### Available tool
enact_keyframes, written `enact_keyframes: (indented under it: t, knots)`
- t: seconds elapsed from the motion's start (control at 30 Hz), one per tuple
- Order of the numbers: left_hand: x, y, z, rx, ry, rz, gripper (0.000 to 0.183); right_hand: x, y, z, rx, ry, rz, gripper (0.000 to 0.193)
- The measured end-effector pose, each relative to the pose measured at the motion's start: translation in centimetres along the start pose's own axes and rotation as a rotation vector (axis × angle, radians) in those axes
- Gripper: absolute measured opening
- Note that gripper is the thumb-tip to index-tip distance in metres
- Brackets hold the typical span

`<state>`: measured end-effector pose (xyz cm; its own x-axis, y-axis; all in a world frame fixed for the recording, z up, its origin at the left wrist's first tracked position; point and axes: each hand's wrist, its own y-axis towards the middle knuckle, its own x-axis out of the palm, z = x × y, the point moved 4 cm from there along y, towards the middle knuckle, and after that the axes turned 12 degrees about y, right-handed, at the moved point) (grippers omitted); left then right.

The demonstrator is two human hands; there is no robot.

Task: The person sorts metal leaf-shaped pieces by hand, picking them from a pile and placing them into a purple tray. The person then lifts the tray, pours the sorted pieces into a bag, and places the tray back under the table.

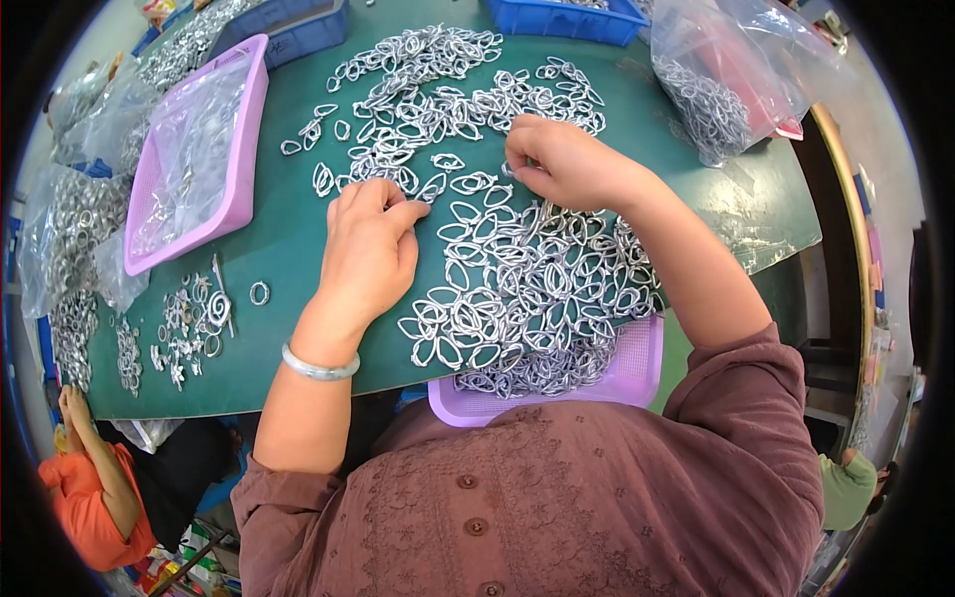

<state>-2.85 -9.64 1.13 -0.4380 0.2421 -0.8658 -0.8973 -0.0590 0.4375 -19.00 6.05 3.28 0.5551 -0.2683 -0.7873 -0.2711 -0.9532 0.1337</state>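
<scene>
Many silver, leaf-shaped metal rings (537,269) lie in a loose heap on the green table in front of me. A second spread of similar rings (428,109) lies farther back. My left hand (368,244) is closed at the left edge of the near heap, fingers curled, thumb tip against a ring (433,187); what its fingers grip is hidden. My right hand (567,167) hovers over the gap between both spreads, thumb and fingers pinched; a bit of silver ring (507,170) shows at its fingertips. A pale bangle (320,364) circles my left wrist.
A purple basket (647,373) holding rings sits below the table's near edge. Another purple tray (254,129) with clear plastic stands left. Blue bins (567,20) are at the back; a plastic bag of parts (701,109) lies right. Small metal pieces (189,328) lie left. Other people are nearby.
</scene>
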Motion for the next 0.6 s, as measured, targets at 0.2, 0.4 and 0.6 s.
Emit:
enact_keyframes:
  t: [0.2, 0.4, 0.6]
  knots:
    - [0.1, 0.2, 0.7, 0.026, 0.011, 0.007, 0.027, 0.2, -0.1, -0.4, 0.139, 0.061, -0.170, 0.005]
    - [1.1, 1.8, 2.5, 0.085, 0.150, -0.061, 0.032, 0.6, 0.6, 0.9, 0.202, 0.071, -0.013, 0.016]
    - [1.7, 1.8, 2.6, 0.076, 0.171, -0.128, 0.034, 0.6, 0.6, 1.4, 0.214, 0.058, -0.030, 0.021]
